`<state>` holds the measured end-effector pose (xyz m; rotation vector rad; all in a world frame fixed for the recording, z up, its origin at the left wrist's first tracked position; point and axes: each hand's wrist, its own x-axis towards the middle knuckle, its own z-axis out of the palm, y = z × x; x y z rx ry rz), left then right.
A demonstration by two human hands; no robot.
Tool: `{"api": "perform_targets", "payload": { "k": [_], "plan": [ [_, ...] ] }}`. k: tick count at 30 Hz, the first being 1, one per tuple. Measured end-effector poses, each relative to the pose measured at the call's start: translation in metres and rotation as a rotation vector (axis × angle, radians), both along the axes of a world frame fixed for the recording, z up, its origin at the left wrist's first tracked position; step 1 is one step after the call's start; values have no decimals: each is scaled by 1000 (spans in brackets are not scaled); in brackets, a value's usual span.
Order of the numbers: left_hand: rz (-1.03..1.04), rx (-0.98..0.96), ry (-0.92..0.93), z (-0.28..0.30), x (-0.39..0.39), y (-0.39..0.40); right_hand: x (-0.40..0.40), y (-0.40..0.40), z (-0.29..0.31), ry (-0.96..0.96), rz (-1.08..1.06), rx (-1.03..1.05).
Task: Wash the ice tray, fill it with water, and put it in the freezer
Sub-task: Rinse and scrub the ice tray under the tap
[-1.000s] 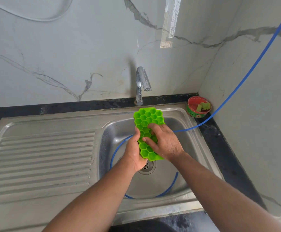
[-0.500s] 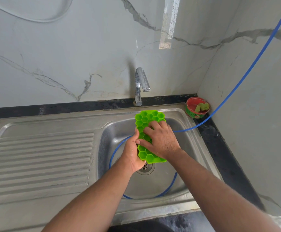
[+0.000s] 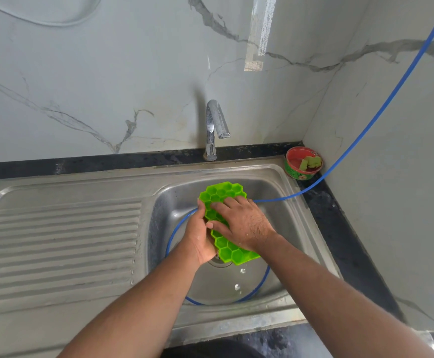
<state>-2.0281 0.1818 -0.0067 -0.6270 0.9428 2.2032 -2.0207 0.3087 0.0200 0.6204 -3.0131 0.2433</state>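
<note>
A bright green honeycomb ice tray (image 3: 223, 193) is held tilted over the steel sink basin (image 3: 283, 218). My left hand (image 3: 200, 239) grips its left edge from beneath, thumb on the rim. My right hand (image 3: 244, 223) lies flat across the tray's middle cells, fingers spread and pointing left. The tray's near end (image 3: 234, 254) hangs over the drain, and drops of water fall below it. The chrome tap (image 3: 215, 125) stands behind the basin; no stream shows from its spout.
A blue hose (image 3: 365, 125) runs from the upper right down the wall and loops around the basin floor. A red tub holding a green scrubber (image 3: 302, 162) sits in the back right corner. The ribbed steel drainboard (image 3: 60, 241) fills the left side.
My right hand has slid toward the tray's far end across the cells, then spread flatter. The tray has dropped slightly lower in the basin and water drips from its near end.
</note>
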Motion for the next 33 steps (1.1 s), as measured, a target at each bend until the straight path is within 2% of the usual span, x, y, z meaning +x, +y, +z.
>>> {"api": "perform_targets", "payload": {
  "k": [3,5,8,12,18,24,27,30,33],
  "plan": [
    [3,-15,-27,-3,1,2,-6,2,-4,45,-4,-83],
    [6,-16,-42,-5,0,6,-9,5,-6,-2,-20,-90],
    [21,-30,-49,-7,-4,6,-11,2,-7,-131,-60,-16],
    [-17,-59,-101,-12,-3,9,-18,-4,1,-211,-99,11],
    [-11,-84,-110,-19,-12,2,-17,-15,-9,-242,-213,42],
    [-40,-73,-91,-26,-8,6,-31,1,-9,-182,-117,-88],
    [-10,-159,-74,-28,-18,7,-24,-12,-15,-123,-195,72],
    [56,-211,-106,-33,-28,9,-14,-33,-21,-188,-221,109],
    [122,-264,-124,-29,-38,4,2,-38,-21,-287,-67,64]
  ]
}}
